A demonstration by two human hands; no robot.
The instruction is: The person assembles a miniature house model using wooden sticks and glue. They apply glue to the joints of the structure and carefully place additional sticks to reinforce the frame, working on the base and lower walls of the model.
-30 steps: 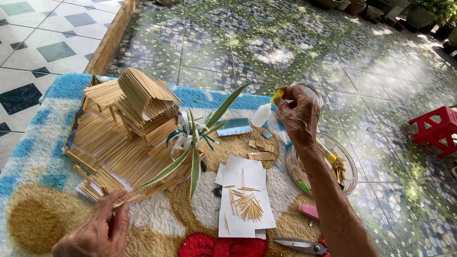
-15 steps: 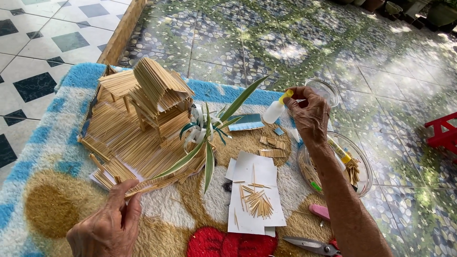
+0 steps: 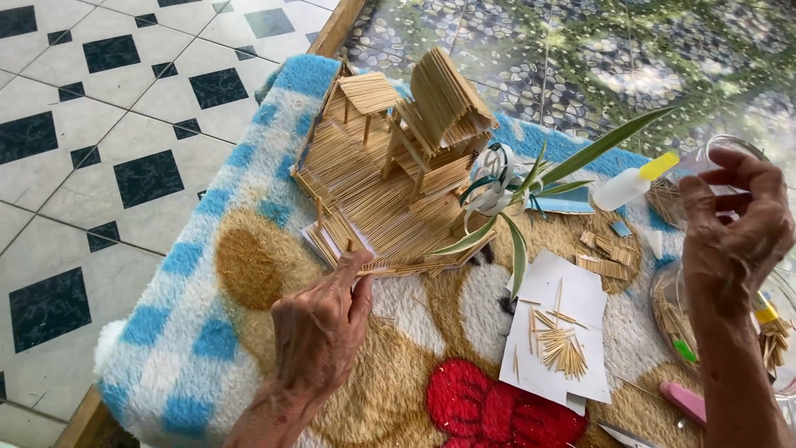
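The toothpick house stands on the plush mat, and it looks very light, stiff but fragile. The left hand pinches the front edge of its base with closed fingers; this flat base seems the safest place to hold. Right of the house, the right hand is clamped on a small glue bottle, above loose toothpicks on white paper.

Looks to me like a home patio floor: checkered floor tiles, pebble-pattern paving, fluffy rug spread out as craft spot, stick house model on it.
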